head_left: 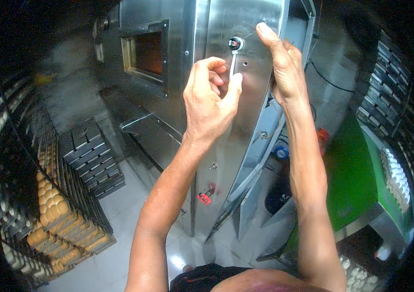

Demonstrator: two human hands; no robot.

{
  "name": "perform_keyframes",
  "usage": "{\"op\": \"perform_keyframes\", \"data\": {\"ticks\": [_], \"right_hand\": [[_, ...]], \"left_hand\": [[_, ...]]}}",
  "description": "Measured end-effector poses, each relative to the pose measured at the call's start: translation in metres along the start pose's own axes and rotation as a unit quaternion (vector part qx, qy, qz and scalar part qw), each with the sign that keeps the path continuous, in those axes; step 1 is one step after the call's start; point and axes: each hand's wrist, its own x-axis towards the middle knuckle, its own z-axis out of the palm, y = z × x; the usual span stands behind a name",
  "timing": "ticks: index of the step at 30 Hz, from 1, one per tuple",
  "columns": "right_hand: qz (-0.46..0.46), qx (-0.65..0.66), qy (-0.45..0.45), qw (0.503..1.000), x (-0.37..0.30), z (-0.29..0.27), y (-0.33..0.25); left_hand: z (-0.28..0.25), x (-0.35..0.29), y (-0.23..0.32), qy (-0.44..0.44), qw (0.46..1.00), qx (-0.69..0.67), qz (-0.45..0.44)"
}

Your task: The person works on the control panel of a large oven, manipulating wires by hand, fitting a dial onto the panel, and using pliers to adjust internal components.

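My left hand point(211, 104) is raised in front of a tall stainless steel panel point(226, 131), its fingers curled. A thin white strip point(233, 64) runs down from a round black and red switch or knob point(236, 44) to the thumb of this hand. The strip's lower end is hidden by the thumb and fingers. My right hand point(288, 70) grips the panel's right edge, thumb on the front face and fingers behind, partly hidden. A small dark hole point(246, 63) lies just below and right of the knob.
At left is an oven window point(146, 56). Racks of browned buns point(53, 207) stand at lower left, beside stacked dark trays point(92, 160). Low on the panel sits a red valve handle point(204, 198). To the right, a green table point(350, 170) carries eggs point(395, 177).
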Motion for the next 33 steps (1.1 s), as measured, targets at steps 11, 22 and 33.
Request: {"op": "perform_keyframes", "data": {"ticks": [11,22,33], "right_hand": [[-0.009,0.000,-0.003,1.000,0.001,0.001,0.008],[0.020,-0.020,0.044,0.999,-0.004,0.000,0.002],[0.018,-0.047,0.110,0.993,-0.005,0.006,0.003]], "left_hand": [[0.009,0.017,-0.005,-0.020,0.988,0.136,0.069],[0.002,0.029,-0.016,-0.064,0.982,0.110,0.137],[-0.010,0.035,-0.013,-0.157,0.977,0.118,0.078]]}}
